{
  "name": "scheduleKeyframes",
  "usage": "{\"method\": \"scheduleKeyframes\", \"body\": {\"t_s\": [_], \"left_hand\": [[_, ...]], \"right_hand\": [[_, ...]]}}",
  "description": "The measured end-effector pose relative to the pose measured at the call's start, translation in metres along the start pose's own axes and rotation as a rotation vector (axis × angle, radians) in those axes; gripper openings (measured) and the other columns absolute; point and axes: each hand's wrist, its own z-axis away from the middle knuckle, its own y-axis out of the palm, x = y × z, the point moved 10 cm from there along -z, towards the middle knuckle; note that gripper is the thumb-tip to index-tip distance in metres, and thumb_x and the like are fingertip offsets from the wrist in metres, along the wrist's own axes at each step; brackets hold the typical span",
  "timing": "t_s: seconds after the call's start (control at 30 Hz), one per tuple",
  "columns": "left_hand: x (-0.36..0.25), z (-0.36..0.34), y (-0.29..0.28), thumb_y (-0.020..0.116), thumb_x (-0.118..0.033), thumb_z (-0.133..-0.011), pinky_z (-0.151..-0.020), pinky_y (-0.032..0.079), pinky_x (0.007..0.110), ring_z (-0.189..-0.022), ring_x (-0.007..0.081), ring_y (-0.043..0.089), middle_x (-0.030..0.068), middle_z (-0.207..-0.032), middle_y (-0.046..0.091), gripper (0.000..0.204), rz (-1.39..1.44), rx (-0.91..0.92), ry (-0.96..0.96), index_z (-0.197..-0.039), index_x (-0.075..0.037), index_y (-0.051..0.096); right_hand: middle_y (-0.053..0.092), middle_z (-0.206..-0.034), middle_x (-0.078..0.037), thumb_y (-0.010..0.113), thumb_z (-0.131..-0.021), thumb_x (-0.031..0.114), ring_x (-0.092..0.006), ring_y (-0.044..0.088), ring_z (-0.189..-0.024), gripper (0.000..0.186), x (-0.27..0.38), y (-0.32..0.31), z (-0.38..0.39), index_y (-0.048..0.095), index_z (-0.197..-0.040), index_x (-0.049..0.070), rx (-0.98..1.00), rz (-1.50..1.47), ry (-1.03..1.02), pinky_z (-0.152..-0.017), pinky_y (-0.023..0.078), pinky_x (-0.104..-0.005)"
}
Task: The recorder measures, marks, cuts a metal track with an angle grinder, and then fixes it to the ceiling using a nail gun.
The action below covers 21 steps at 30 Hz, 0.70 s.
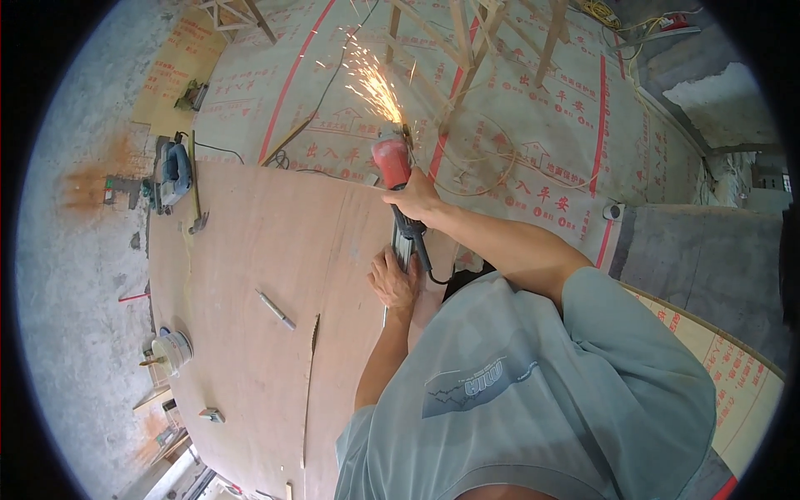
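My right hand (417, 198) is wrapped round the body of a red and black angle grinder (392, 160). Orange sparks (375, 83) spray up and away from the tool's far end. My left hand (393, 279) presses a silvery metal channel (403, 250) down near the right edge of a plywood tabletop (250, 242). The channel runs beneath the grinder, whose body hides its far part. From the grinder's rear a black cord (427, 260) loops down toward my shirt. Where the disc meets the metal is hard to make out.
A blue jigsaw (173, 171) and a hammer (198, 221) lie at the table's far left. A pen-like tool (275, 308) and a thin dark strip (311, 383) are on the plywood. A white bucket (173, 350) stands at the left edge. Wooden trestle legs (462, 42) rise beyond the sparks.
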Motion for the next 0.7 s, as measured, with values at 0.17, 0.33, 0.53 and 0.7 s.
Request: {"method": "scheduleKeyframes", "body": {"t_s": [0.17, 0.33, 0.53, 0.7], "left_hand": [[0.0, 0.0, 0.001, 0.072, -0.041, -0.085, -0.087, 0.042, 0.045, -0.105, 0.0296, 0.059, 0.0107, -0.116, 0.06, 0.058, 0.006, -0.012, 0.0, -0.131, -0.008, 0.057], [0.001, -0.001, 0.002, 0.073, -0.042, -0.084, -0.088, 0.043, 0.046, -0.105, 0.0299, 0.059, 0.0103, -0.117, 0.061, 0.059, -0.002, -0.008, -0.022, -0.13, -0.008, 0.058], [0.001, -0.001, -0.001, 0.074, -0.043, -0.084, -0.088, 0.043, 0.045, -0.106, 0.0292, 0.059, 0.01, -0.119, 0.061, 0.059, 0.002, -0.024, -0.009, -0.129, -0.008, 0.058], [0.004, 0.002, 0.001, 0.073, -0.043, -0.085, -0.087, 0.043, 0.045, -0.107, 0.0291, 0.059, 0.0097, -0.119, 0.061, 0.058, 0.0, -0.009, -0.018, -0.13, -0.009, 0.058]], "right_hand": [[0.065, -0.117, -0.03, 0.083, -0.069, 0.04, -0.0398, 0.067, -0.109, 0.084, -0.005, 0.003, -0.007, 0.048, -0.127, -0.011, 0.015, -0.01, -0.012, -0.092, 0.054, -0.0433], [0.065, -0.116, -0.03, 0.082, -0.07, 0.041, -0.0395, 0.067, -0.108, 0.084, -0.002, -0.001, -0.002, 0.049, -0.126, -0.011, 0.006, 0.019, 0.0, -0.091, 0.054, -0.0431], [0.068, -0.11, -0.028, 0.082, -0.069, 0.04, -0.0385, 0.069, -0.102, 0.081, 0.0, -0.002, 0.004, 0.051, -0.124, -0.01, 0.022, 0.009, 0.003, -0.087, 0.055, -0.0428], [0.065, -0.103, -0.022, 0.084, -0.071, 0.031, -0.0308, 0.067, -0.096, 0.066, 0.007, -0.006, 0.018, 0.053, -0.113, -0.009, 0.011, -0.013, 0.028, -0.082, 0.052, -0.041]]}}
